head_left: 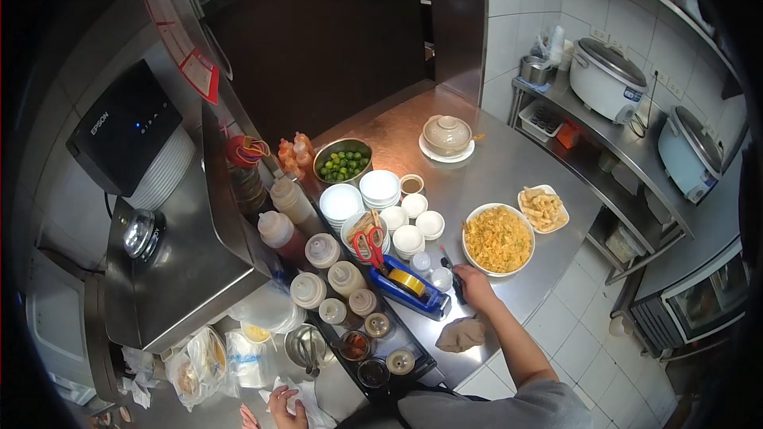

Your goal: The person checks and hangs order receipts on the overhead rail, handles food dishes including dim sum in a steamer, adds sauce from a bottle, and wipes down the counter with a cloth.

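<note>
My right hand (474, 287) is at the edge of the steel counter, its fingers closed around a slim black pen-like item (458, 289). Right beside it stand small clear cups (442, 278) and a blue tape dispenser (413, 294) with a roll of yellow tape. A crumpled brown cloth (461, 335) lies just below the wrist. Beyond the hand sit a white bowl of yellow fried rice (498, 240) and a square dish of pale fried pieces (544, 209). My left hand (286, 407), low in view, rests with fingers apart by a crumpled white sheet (308, 399).
Squeeze bottles (322, 250) and sauce jars (355, 345) fill a black rack. Red scissors (369, 246), stacked white bowls (342, 203), green citrus in a metal bowl (343, 162) and a lidded pot (447, 136) stand on the counter. Rice cookers (608, 79) line the right shelf.
</note>
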Tool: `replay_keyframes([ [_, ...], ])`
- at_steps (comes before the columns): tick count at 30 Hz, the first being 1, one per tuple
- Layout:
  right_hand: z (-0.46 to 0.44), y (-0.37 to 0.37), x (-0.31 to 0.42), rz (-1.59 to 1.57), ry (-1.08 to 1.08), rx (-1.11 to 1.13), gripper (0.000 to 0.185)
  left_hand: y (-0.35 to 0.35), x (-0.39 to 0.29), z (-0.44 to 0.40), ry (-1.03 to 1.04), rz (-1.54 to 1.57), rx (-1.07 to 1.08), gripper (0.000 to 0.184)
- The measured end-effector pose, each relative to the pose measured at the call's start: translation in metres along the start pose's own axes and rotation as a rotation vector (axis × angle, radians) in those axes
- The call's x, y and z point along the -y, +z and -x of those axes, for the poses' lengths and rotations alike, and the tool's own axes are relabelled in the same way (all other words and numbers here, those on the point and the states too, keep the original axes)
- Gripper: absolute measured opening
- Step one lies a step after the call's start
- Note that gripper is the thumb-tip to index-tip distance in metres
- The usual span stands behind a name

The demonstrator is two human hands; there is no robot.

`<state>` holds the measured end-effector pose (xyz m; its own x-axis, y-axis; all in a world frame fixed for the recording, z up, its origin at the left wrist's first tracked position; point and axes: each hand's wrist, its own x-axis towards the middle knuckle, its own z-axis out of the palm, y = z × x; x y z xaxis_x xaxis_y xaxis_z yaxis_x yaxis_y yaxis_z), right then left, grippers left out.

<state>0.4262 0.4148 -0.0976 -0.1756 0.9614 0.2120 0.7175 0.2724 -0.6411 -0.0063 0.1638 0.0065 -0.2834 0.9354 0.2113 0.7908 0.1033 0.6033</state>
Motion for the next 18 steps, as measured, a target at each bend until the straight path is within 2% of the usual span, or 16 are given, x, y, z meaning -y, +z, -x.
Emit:
replay_keyframes([
  [4, -0.015, 0.003, 0.001, -0.009, -0.028, 0.034, 0.039, -0.003, 0.009, 0.002, -0.047, -0.008, 0.082, 0.033],
  [5, -0.013, 0.001, 0.007, 0.051, 0.022, 0.084, 0.040, 0.003, 0.008, -0.001, -0.027, 0.021, -0.047, 0.029],
  [6, -0.013, 0.001, 0.006, 0.145, -0.009, 0.135, 0.040, 0.004, 0.010, -0.002, -0.021, 0.025, -0.060, 0.028],
  [7, -0.016, -0.015, 0.025, 0.231, 0.035, 0.294, 0.042, 0.002, 0.015, 0.000, -0.019, 0.024, -0.077, 0.026],
  [9, -0.029, -0.056, 0.081, 0.227, 0.048, 0.404, 0.041, -0.006, 0.021, 0.005, -0.011, 0.023, -0.099, 0.025],
  [11, -0.037, -0.107, 0.156, 0.153, -0.082, 0.318, 0.032, -0.009, 0.020, 0.004, 0.027, 0.035, -0.086, 0.026],
  [13, -0.038, -0.144, 0.230, 0.118, -0.169, 0.060, 0.024, -0.012, 0.020, 0.007, 0.017, 0.069, -0.090, 0.026],
  [15, -0.042, -0.167, 0.309, -0.028, -0.514, -0.107, 0.022, -0.015, 0.025, 0.010, 0.009, 0.109, -0.099, 0.024],
  [17, -0.049, -0.168, 0.379, -0.198, -0.831, -0.125, 0.021, -0.019, 0.030, 0.020, 0.026, 0.131, -0.100, 0.024],
  [18, -0.054, -0.168, 0.412, -0.148, -0.916, -0.147, 0.021, -0.021, 0.033, 0.024, 0.033, 0.143, -0.098, 0.024],
])
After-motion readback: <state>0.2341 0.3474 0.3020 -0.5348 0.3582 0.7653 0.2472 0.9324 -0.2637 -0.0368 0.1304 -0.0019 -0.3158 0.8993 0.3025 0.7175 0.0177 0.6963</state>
